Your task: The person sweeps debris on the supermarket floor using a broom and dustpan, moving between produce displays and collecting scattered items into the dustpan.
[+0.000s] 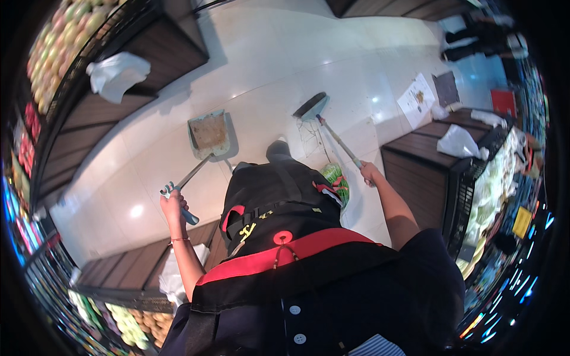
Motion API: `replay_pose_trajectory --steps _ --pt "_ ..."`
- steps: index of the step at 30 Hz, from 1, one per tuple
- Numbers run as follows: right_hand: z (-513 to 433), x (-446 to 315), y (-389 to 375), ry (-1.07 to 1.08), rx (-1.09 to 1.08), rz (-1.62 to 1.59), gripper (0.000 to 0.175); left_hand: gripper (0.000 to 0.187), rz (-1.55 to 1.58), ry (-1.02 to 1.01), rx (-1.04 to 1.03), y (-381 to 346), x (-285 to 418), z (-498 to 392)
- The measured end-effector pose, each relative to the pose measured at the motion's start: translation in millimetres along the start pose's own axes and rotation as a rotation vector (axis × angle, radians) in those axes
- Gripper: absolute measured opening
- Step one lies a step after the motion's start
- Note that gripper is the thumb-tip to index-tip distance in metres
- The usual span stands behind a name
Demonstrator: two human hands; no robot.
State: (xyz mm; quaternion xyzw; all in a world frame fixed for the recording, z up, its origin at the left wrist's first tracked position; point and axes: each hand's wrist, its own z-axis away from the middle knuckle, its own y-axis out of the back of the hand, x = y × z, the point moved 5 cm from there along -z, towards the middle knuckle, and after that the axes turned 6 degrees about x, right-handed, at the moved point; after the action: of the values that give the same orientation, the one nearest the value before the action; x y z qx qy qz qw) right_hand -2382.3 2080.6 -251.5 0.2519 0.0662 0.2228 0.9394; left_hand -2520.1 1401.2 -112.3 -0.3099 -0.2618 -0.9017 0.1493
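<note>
My left hand (173,207) grips the handle of a long-handled dustpan (208,133), whose pale blue-green pan is off to the left above the floor or on it; brown dirt coats its inside. In my right hand (370,172) is the pole of a broom (311,106), its dark bristles and pale blue-green head at the floor ahead of me. Thin dark strands or debris (314,135) lie on the tiles between the broom head and a green net-like bundle with red ties (336,180), which is beside my legs.
Dark wood-panelled produce stands are at the left (89,142), right (418,182) and lower left (129,267), with plastic bags (118,75) hanging or lying on them. A paper sheet (416,100) with brown bits and a dark mat (445,88) lie at upper right. Another person (478,38) stands beyond.
</note>
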Motion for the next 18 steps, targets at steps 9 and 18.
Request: replay_pose_trajectory --steps 9,18 --pt "118 -29 -5 -0.172 0.091 -0.963 0.046 0.015 -0.24 0.008 -0.208 -127 96 -49" --pt "-87 -127 42 -0.155 0.264 -1.189 0.019 0.011 -0.455 -0.042 -0.461 -235 174 -69"
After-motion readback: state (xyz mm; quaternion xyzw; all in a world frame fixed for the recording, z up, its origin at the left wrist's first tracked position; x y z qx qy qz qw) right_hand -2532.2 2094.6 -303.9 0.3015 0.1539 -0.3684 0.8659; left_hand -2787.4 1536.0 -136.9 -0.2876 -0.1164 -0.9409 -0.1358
